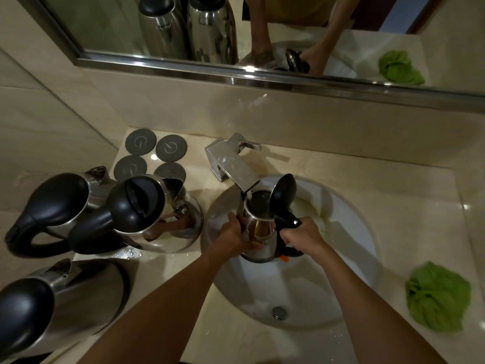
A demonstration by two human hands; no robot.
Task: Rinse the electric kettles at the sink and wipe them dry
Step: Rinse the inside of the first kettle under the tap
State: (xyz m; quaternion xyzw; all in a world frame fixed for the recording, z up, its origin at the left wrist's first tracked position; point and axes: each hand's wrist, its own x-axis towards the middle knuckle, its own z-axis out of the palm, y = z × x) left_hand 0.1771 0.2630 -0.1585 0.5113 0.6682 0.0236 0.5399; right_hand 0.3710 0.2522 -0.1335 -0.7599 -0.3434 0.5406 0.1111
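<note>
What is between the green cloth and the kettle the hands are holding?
In the head view, only the bare white sink wall and a strip of countertop separate the green cloth from the held kettle.

Over the sink [341, 298], the left hand [233, 236] steadies the open kettle [258, 232] under the running faucet [231, 161] while the right hand [304, 236] grips its black handle [287, 223].

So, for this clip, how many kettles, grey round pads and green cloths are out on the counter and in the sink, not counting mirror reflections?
Kettles: 4
Grey round pads: 4
Green cloths: 1
Total: 9
</note>
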